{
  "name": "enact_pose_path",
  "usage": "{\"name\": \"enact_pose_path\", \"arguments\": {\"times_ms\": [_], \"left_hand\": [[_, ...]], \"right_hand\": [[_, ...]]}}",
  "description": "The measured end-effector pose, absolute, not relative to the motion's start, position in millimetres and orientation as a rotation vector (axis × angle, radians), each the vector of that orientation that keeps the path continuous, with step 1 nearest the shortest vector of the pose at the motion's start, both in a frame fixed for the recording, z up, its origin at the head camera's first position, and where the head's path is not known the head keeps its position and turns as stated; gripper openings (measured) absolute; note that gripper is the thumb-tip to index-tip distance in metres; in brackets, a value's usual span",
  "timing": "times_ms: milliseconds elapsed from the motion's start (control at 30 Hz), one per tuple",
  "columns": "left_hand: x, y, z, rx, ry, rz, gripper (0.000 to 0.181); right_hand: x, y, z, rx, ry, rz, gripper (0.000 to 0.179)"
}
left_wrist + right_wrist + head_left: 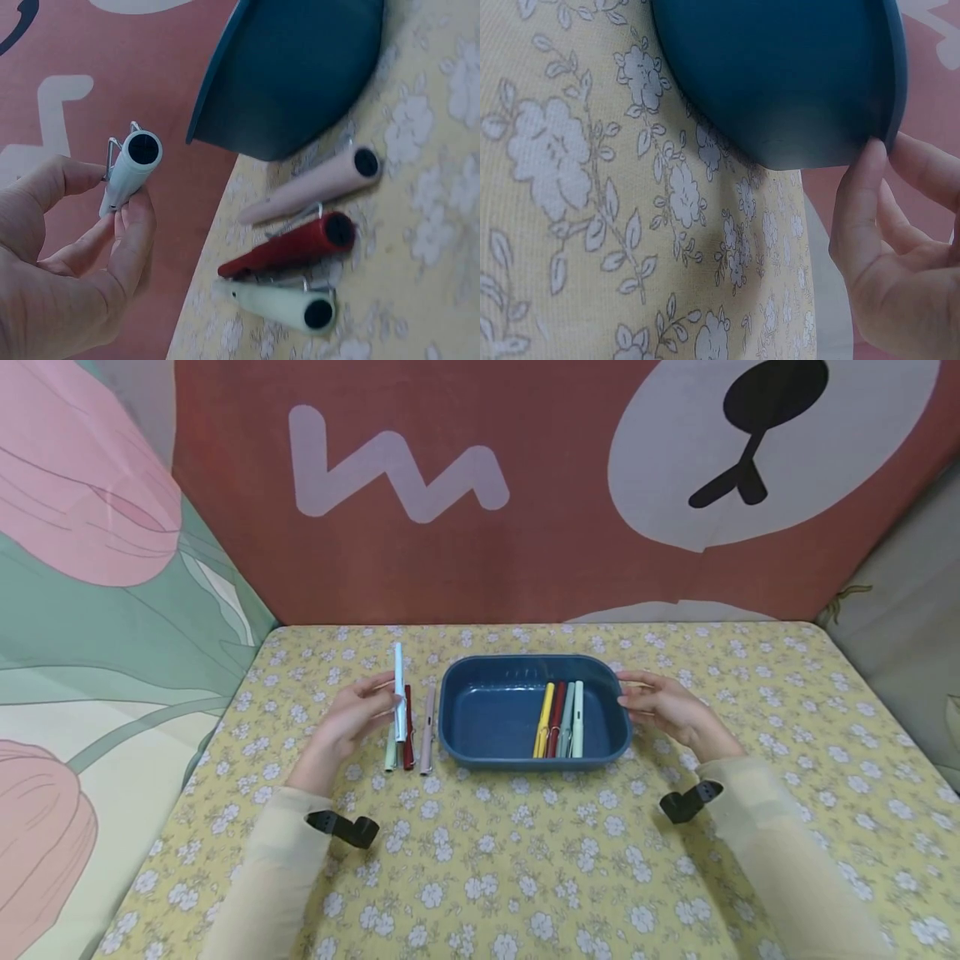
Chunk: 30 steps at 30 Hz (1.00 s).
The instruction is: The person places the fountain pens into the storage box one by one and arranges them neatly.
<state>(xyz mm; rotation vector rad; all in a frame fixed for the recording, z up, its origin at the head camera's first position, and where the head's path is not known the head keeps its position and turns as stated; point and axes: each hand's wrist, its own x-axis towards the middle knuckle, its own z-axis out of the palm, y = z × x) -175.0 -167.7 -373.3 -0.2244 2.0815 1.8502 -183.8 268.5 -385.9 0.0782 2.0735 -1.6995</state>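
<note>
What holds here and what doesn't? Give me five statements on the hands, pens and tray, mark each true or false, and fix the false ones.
1. The left hand pinches a pale blue pen. True.
2. The right hand holds a pen too. False: it grips the rim of the blue tray.
3. A pale pink pen, a dark red pen and a light green pen lie outside the tray. True.
4. The tray holds six pens. False: it holds four.
5. Inside the tray, the yellow pen lies closest to the right hand. False: the pale mint pen does.
</note>
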Motion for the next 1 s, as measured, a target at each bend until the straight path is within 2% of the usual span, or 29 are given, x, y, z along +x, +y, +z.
{"name": "enact_pose_path", "arguments": {"times_ms": [233,767,1000], "left_hand": [[-179,-154,-367,-0.171,2.058,1.877,0.058],[-185,-115,-364,-0.033,1.964,1.945,0.058],[-184,-99,-364,-0.011,1.968,1.932,0.061]], "right_hand": [[-183,269,-384,0.077,2.059,-1.724,0.049],[-183,270,-387,0.08,2.081,-1.703,0.058],[-183,269,-386,0.084,2.085,-1.698,0.056]]}}
